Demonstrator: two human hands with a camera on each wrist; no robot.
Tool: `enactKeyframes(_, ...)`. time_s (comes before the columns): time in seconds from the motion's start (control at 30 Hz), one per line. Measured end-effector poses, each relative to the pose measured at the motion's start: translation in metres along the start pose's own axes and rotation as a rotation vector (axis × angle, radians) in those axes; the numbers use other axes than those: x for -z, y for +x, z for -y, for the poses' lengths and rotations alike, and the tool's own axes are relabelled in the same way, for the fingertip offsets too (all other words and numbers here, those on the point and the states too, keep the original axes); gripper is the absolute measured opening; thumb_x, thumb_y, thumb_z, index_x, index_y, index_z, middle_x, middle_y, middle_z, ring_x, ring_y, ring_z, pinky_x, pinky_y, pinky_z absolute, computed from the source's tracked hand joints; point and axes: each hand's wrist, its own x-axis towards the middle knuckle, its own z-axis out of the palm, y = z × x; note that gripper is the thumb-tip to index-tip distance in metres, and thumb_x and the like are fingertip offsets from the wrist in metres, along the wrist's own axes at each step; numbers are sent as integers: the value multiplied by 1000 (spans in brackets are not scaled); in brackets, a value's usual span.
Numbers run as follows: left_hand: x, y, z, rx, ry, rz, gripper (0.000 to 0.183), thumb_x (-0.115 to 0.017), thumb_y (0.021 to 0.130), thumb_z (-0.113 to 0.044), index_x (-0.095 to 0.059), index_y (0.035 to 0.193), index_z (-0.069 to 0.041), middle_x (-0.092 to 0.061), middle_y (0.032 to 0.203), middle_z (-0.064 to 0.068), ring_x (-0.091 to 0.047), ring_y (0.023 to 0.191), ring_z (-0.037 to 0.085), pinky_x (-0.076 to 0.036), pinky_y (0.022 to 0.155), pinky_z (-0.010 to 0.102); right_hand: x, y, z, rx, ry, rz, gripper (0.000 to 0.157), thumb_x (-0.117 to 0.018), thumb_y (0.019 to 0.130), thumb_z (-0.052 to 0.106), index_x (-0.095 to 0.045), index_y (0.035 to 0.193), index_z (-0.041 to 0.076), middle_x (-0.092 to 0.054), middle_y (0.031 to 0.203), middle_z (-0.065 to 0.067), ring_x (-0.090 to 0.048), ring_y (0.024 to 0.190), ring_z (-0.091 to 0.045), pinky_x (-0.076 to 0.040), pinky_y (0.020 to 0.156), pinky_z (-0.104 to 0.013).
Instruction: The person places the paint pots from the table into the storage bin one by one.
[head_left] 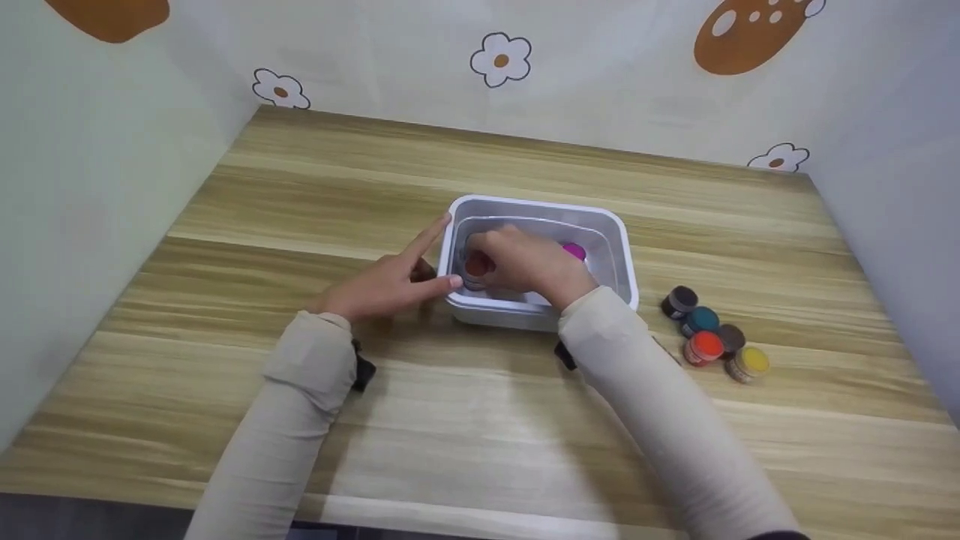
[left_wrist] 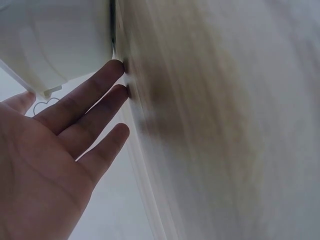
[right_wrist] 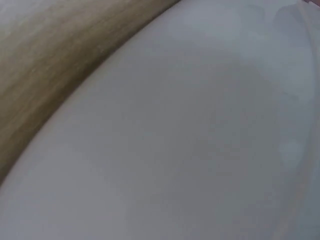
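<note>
A white plastic tub (head_left: 502,317) stands mid-table. My right hand (head_left: 525,262) reaches down into it, fingers curled at a small paint pot with a reddish-brown top (head_left: 476,264) near the left wall. A magenta-topped pot (head_left: 575,250) shows behind that hand, partly covered. My left hand (head_left: 379,289) rests against the tub's left side, thumb and index finger extended at the rim. In the left wrist view, the left hand (left_wrist: 50,160) has straight, spread fingers beside the tub (left_wrist: 70,40). The tub wall (right_wrist: 165,125) fills most of the right wrist view, where the right hand's grip is hidden.
Right of the tub, several paint pots are clustered: black (head_left: 679,302), teal (head_left: 700,322), dark brown (head_left: 731,340), red (head_left: 703,349) and yellow (head_left: 748,364). A thin stick (head_left: 666,350) lies partly behind the right sleeve. Patterned walls enclose the wooden table (head_left: 337,202).
</note>
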Motion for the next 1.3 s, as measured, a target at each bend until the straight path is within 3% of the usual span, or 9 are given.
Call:
enactKeyframes(0.27,0,2,0,13,-34,13,88,-55,93,-62,1,158,-43,-61,128,15,-59,113,26,-46,94,50,17,-26,-17,46,37,-34,31,-69,92,12,-66,122,4,-68,103,-10,-60,84,-21,-52,80,-37)
enactKeyframes(0.5,0,5,-4,25,-22,29,89,-54,92,-65,4,157,-46,-57,134,17,-57,117,29,-44,98,55,39,-80,-48,41,99,-157,34,-65,94,11,-63,127,3,-66,115,-14,-62,99,-26,-52,87,-43)
enactKeyframes(0.67,1,4,-3,37,0,27,90,-54,92,-65,5,157,-45,-55,137,18,-56,119,31,-43,98,58,48,-117,-78,-30,88,-214,32,-63,95,9,-62,126,1,-63,120,-17,-62,104,-31,-52,88,-47)
enactKeyframes(1.0,1,1,0,47,1,14,92,-54,91,-66,5,158,-43,-52,140,20,-54,121,34,-42,99,61,31,-170,-142,-183,111,-199,33,-64,95,11,-61,123,-6,-65,117,-25,-64,102,-37,-50,88,-54)
enactKeyframes(1.17,1,1,0,31,-5,10,90,-55,92,-63,2,158,-41,-56,136,19,-57,118,32,-45,97,57,19,-191,-162,-255,137,-181,36,-64,96,16,-61,124,-7,-64,119,-25,-63,104,-38,-49,89,-56)
enactKeyframes(1.3,0,2,0,7,-7,4,89,-56,94,-58,1,159,-37,-60,131,19,-59,117,30,-45,97,54,11,-202,-172,-264,149,-194,37,-65,96,19,-62,123,-6,-65,117,-24,-64,102,-37,-50,88,-55)
